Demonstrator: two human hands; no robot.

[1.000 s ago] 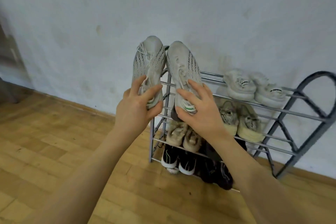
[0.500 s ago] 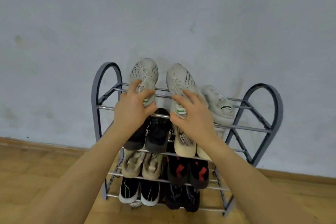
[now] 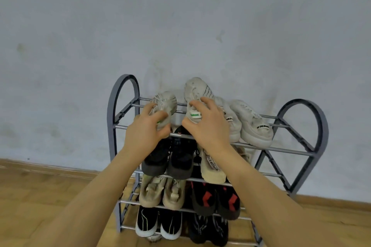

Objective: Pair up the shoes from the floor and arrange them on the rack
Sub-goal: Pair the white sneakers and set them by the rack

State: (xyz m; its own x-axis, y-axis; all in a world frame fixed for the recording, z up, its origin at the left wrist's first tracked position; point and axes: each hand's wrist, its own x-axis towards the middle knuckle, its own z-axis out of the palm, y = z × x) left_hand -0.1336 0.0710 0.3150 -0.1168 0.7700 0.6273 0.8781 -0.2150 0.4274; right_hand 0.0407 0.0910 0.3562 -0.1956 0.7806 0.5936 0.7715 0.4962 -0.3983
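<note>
Head view: the rack (image 3: 305, 142) is nearly full; its three lower tiers carry pairs. On the top tier, the left hand (image 3: 147, 133) grips the left grey sneaker (image 3: 164, 106), and the right hand (image 3: 208, 126) grips its mate (image 3: 195, 92) beside the white pair (image 3: 253, 124). Judgement: only release remains; no loose shoes show on the floor.

Under my fingers (image 3: 202, 104) the two pale grey sneakers (image 3: 197, 94) look like soft knitted cloth, matt and a little grubby, with cord laces. The rack (image 3: 251, 146) across the middle of the frame has smooth metal rails with a dull shine and matt grey end hoops that may be plastic. The floor (image 3: 40, 190) at lower left is wood with a low sheen; the wall (image 3: 180, 26) above is matt, scuffed plaster.
</note>
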